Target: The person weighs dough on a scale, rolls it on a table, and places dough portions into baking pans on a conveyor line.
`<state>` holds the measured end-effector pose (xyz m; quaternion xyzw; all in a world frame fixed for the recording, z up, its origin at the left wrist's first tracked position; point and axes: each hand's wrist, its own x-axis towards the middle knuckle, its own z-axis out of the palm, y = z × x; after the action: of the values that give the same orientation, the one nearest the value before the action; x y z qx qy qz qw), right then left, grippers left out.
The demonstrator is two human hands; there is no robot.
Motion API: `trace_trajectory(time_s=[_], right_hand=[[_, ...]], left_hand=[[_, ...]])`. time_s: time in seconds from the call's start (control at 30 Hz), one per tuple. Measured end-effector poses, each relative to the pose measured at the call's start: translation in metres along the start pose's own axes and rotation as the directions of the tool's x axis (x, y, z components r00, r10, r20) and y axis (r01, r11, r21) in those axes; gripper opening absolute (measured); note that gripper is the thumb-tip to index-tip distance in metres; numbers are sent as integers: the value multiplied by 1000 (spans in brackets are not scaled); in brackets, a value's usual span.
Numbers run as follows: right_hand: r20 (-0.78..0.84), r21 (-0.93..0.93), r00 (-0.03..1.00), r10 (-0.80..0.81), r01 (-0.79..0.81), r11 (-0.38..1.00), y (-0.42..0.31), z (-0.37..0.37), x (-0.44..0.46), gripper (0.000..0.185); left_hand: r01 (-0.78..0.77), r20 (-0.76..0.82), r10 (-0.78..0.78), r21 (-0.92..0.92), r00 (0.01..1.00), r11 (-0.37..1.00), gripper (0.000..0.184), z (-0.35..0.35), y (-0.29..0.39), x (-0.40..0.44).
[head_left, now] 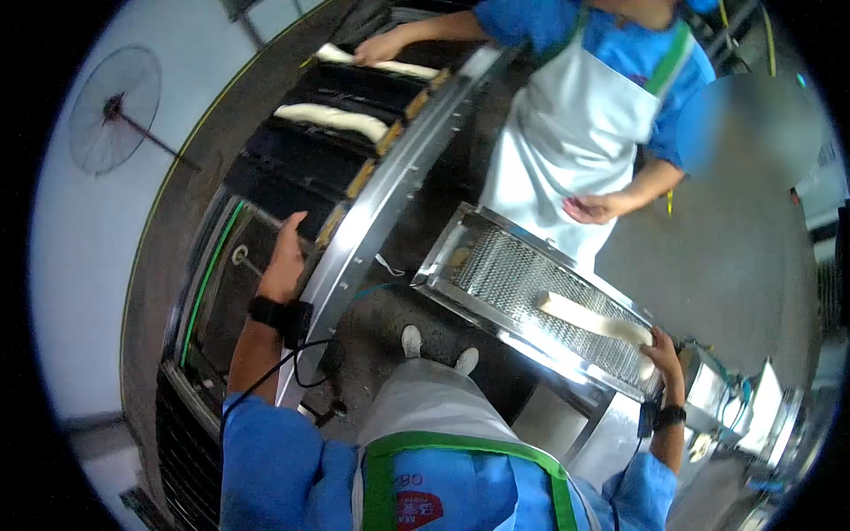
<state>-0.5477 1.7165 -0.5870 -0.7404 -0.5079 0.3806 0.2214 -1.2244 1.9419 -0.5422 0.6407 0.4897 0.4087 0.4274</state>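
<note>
On the left, my left hand rests at the near end of the black pans, fingers stretched out, holding nothing. A pale dough strip lies in one pan farther up. To the right, my right hand is closed around the near end of another long dough strip, which lies on the mesh belt. A small pale piece shows beside my right fingers, too blurred to tell whether it is separate.
Across from me stands a co-worker in a white apron. One co-worker's hand touches a dough strip in the farthest pan; the other hand hovers by the belt. A metal rail edges the pans. A fan is at left.
</note>
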Motion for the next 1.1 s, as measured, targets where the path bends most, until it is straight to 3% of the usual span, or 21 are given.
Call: trace_trajectory(time_s=[0.03,0.07,0.1,0.17,0.2,0.27,0.33,0.47,0.53,0.6,0.67,0.73,0.8,0.87,0.93,1.0,1.1], right_hand=[[1,89,999,37,-37,995,-51,5,0,28],[8,178,997,74,-74,981,-116,16,-6,30],[26,159,999,47,-50,986,-151,23,0,30],[58,200,995,-82,69,977,-216,45,13,30],[74,182,992,-104,89,979,-253,60,17,30],[60,414,934,-353,298,860,-326,91,29,35],[111,489,898,-425,322,810,-377,110,44,35],[86,642,791,-606,421,641,-495,159,47,28],[69,580,751,-657,505,639,-532,190,53,32],[142,625,745,-652,444,642,-553,227,75,35],[333,635,707,-624,321,703,-565,270,92,43],[545,378,650,-530,374,847,-561,311,124,45],[510,441,642,-573,376,815,-546,341,131,55],[620,483,564,-546,275,832,-541,332,122,46],[682,425,555,-477,230,876,-526,318,123,41],[648,416,594,-476,248,875,-494,299,135,38],[609,312,722,-329,163,936,-437,274,144,36]], left_hand=[[53,1,-53,15,999,998,45,-18,-54,6],[101,-58,-103,-27,993,994,37,-25,-63,4],[182,-164,-212,-180,963,967,31,-27,-72,6],[224,-335,-419,-489,844,843,31,-37,-91,14],[258,-360,-494,-536,792,804,36,-33,-69,13],[315,-378,-639,-635,670,705,48,-29,-40,14],[300,-303,-600,-650,740,698,61,-32,-31,8],[345,-235,-607,-646,759,681,62,-36,-19,2],[292,-237,-612,-714,755,636,62,-36,-12,-3],[296,-231,-647,-745,727,598,61,-36,-23,-3],[292,-236,-657,-754,716,589,61,-37,-24,-3],[299,-237,-671,-758,702,580,60,-39,-22,-8],[288,-231,-677,-775,699,562,61,-44,-21,-9],[280,-253,-634,-736,731,616,62,-49,-25,-14],[296,-274,-635,-707,723,642,63,-53,-22,-15],[302,-241,-638,-723,731,621,60,-50,-16,-6],[360,-187,-612,-665,768,654,55,-43,-22,6]])
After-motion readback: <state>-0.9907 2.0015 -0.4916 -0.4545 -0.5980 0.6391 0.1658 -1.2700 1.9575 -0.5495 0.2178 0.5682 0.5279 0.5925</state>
